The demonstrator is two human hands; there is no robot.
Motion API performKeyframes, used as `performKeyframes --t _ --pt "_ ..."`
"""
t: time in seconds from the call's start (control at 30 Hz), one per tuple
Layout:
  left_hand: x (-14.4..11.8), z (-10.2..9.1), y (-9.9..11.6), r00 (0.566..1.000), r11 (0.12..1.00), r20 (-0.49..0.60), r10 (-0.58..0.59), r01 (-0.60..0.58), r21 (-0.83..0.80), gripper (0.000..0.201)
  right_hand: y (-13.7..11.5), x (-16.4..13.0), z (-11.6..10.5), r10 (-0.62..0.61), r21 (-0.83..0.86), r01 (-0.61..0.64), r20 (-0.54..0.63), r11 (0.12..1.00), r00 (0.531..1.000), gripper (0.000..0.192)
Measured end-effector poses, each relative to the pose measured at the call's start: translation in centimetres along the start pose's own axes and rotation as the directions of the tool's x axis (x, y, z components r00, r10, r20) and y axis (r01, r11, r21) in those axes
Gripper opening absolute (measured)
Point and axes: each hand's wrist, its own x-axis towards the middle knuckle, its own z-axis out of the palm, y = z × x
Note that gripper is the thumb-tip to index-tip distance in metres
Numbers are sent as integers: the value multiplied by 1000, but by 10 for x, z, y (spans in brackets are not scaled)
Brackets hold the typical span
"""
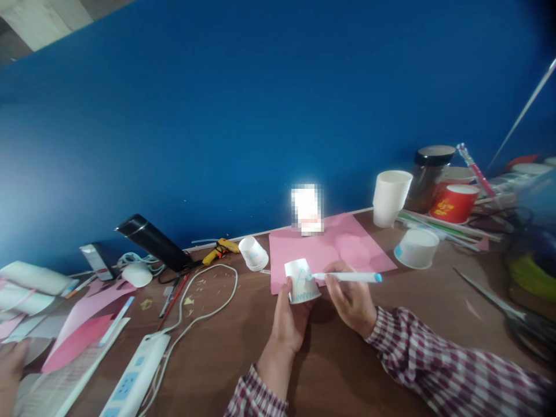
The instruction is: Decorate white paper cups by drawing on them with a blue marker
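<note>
My left hand (290, 321) grips a white paper cup (302, 282) turned upside down, its rim toward the table. Blue lines are drawn on the cup's side, with a zigzag along the rim. In my right hand (351, 298) is a white marker (353, 277) with a blue end pointing right. The marker's other end meets or nearly meets the cup's side; I cannot tell which. Under and behind the cup lies a pink sheet of paper (369, 249).
Left are a white paper cup (253, 253), a yellow glue gun (219, 251), a black flask (152, 240) and a power strip (136, 376) with its looping cord. Right are stacked cups (391, 197), a white tub (417, 248), a red cup (455, 204) and scissors (516, 318). Another person's hand (11, 365) shows far left.
</note>
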Motion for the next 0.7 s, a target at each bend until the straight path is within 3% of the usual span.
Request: performKeyframes --t 0.27,0.47,0.7 --pt "-1 4 1 1000 1000 18 12 -12 0 37 -1 -1 -1 -86 -33 87 18 996 996 7" --pt "0 2 -2 1000 1000 23 7 -7 -1 34 -5 0 -2 -226 -33 228 41 973 973 7" --pt "0 2 -2 1000 1000 12 5 -5 -11 33 -3 0 -1 -198 -64 202 59 977 978 8"
